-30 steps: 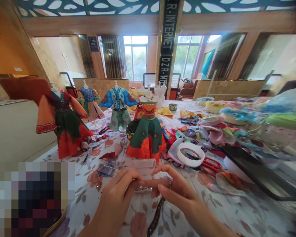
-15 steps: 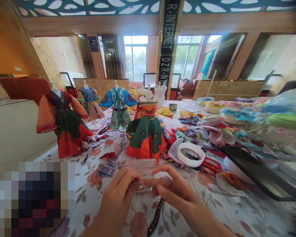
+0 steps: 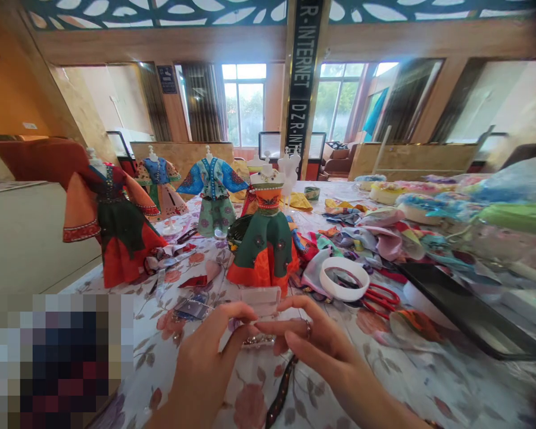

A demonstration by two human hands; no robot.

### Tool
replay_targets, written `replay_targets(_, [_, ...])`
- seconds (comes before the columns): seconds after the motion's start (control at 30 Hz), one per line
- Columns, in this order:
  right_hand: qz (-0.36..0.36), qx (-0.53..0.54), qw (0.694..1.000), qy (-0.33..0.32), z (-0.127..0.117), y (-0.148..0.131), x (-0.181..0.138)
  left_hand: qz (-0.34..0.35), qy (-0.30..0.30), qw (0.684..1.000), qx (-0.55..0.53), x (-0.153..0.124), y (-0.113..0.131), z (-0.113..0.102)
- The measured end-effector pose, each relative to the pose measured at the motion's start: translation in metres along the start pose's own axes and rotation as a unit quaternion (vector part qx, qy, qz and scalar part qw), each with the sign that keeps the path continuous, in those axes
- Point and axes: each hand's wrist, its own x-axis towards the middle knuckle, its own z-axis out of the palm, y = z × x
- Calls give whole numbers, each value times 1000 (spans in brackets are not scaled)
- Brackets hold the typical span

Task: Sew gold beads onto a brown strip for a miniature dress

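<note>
My left hand and my right hand meet low in the middle of the view, fingertips pinched together on a small silvery beaded trim. A clear plastic box stands just behind my fingers. A dark beaded ribbon trails down on the cloth between my wrists. My right hand wears a ring. Straight behind the box stands a doll mannequin in a green and orange dress.
The floral tablecloth carries more dressed mannequins: red-green, blue. A white tape ring, red scissors, a fabric-scrap pile and a dark tray lie to the right. A blurred patch covers the lower left.
My hands have lifted slightly and the view has shifted a little to the left; the pinch on the trim is unchanged.
</note>
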Motion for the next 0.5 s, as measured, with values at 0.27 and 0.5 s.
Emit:
replay_targets(0.27, [-9,-9,1000,-2,-1,3,-2,126,21,992,-6,5,4,0])
replay_targets(0.5, [-18,-31,999,1,-2,9,-5,127,28,992,-7,1,2,-1])
